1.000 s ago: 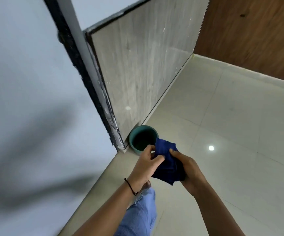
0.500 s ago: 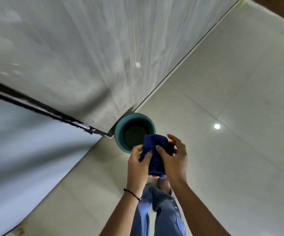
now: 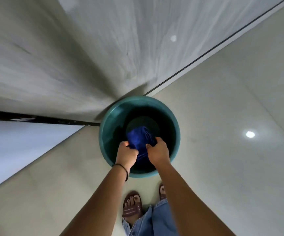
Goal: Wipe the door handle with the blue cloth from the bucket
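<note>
The grey-grained door (image 3: 86, 48) rises just behind the teal bucket (image 3: 176, 133), which stands on the pale tiled floor (image 3: 240, 99) by the door's foot. Over the bucket's mouth hangs the blue cloth (image 3: 138, 137), bunched, its long axis running from the near rim toward the bucket's middle. The left hand (image 3: 126, 155) and right hand (image 3: 158, 153) flank it, fingers clenched on its near end, equally close. No door handle shows; it probably lies well above the bucket
</note>
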Demonstrator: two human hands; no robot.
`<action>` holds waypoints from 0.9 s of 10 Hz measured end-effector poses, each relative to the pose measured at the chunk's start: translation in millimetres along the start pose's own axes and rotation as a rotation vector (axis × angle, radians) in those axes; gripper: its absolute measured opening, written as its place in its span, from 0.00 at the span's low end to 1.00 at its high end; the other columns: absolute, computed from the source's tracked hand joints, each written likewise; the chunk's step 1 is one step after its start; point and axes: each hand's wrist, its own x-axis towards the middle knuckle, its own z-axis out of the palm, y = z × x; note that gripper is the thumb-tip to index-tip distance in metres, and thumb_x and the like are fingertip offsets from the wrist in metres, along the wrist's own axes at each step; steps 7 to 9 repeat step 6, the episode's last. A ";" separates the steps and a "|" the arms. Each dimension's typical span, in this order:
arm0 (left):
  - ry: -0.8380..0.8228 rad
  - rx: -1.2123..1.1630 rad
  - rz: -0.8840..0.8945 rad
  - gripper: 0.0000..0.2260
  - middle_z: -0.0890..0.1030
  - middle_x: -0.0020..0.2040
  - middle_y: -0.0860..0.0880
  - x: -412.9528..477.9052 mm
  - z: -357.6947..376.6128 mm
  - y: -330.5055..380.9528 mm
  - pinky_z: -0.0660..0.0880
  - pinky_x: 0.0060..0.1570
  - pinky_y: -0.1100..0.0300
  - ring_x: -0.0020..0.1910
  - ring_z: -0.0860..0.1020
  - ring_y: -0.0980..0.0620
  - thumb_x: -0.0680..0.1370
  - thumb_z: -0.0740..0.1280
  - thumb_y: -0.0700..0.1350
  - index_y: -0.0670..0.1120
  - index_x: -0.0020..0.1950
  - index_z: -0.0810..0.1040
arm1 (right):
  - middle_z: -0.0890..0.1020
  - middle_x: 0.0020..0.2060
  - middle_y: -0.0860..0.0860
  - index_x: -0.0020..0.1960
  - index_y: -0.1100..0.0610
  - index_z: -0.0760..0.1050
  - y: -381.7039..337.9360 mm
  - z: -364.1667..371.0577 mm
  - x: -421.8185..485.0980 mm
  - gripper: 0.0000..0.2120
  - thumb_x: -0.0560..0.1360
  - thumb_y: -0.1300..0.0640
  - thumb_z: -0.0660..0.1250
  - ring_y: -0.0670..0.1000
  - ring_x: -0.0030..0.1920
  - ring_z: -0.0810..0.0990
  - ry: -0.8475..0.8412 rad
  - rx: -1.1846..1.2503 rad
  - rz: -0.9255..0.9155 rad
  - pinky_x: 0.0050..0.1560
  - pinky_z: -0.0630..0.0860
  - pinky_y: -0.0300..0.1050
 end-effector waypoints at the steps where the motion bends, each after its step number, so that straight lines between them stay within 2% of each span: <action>1: 0.005 0.092 -0.022 0.10 0.73 0.35 0.41 49.3 14.9 -1.4 0.68 0.25 0.64 0.31 0.71 0.48 0.72 0.58 0.25 0.33 0.48 0.75 | 0.76 0.65 0.62 0.72 0.62 0.66 10.8 23.3 57.9 0.24 0.77 0.67 0.61 0.61 0.65 0.75 0.016 0.018 0.084 0.66 0.71 0.50; 2: -0.008 0.097 -0.051 0.11 0.76 0.46 0.38 94.6 29.5 -3.4 0.70 0.39 0.59 0.43 0.75 0.46 0.75 0.57 0.28 0.36 0.54 0.75 | 0.74 0.67 0.61 0.72 0.64 0.65 18.9 41.5 102.9 0.22 0.78 0.68 0.57 0.60 0.67 0.73 0.013 -0.026 0.112 0.65 0.70 0.47; 3: -0.015 0.067 -0.093 0.14 0.77 0.54 0.37 114.3 39.5 -4.4 0.73 0.48 0.58 0.52 0.77 0.44 0.77 0.59 0.31 0.34 0.62 0.72 | 0.72 0.68 0.63 0.71 0.66 0.64 25.1 48.1 126.6 0.21 0.78 0.68 0.57 0.61 0.68 0.72 0.026 -0.058 0.126 0.65 0.69 0.46; 4: -0.024 -0.002 -0.124 0.08 0.79 0.51 0.38 110.5 34.9 -6.8 0.75 0.51 0.55 0.50 0.79 0.43 0.76 0.64 0.34 0.37 0.54 0.76 | 0.75 0.65 0.64 0.71 0.64 0.66 27.7 52.7 121.9 0.24 0.75 0.66 0.61 0.62 0.65 0.75 0.030 -0.037 0.161 0.66 0.72 0.52; 5: -0.024 -0.124 -0.098 0.08 0.80 0.48 0.40 78.3 15.8 -3.7 0.78 0.53 0.53 0.47 0.80 0.42 0.75 0.65 0.34 0.38 0.53 0.77 | 0.80 0.59 0.61 0.68 0.58 0.72 15.6 42.8 87.1 0.22 0.74 0.61 0.62 0.61 0.59 0.79 0.007 0.016 0.105 0.63 0.75 0.55; 6: -0.004 -0.231 -0.013 0.15 0.79 0.47 0.45 32.7 -4.9 -0.1 0.75 0.59 0.49 0.47 0.78 0.46 0.77 0.64 0.36 0.41 0.64 0.73 | 0.80 0.54 0.54 0.65 0.55 0.74 -5.0 21.3 44.5 0.17 0.77 0.61 0.61 0.55 0.53 0.79 0.054 0.068 0.029 0.59 0.76 0.51; 9: -0.004 -0.231 -0.013 0.15 0.79 0.47 0.45 32.7 -4.9 -0.1 0.75 0.59 0.49 0.47 0.78 0.46 0.77 0.64 0.36 0.41 0.64 0.73 | 0.80 0.54 0.54 0.65 0.55 0.74 -5.0 21.3 44.5 0.17 0.77 0.61 0.61 0.55 0.53 0.79 0.054 0.068 0.029 0.59 0.76 0.51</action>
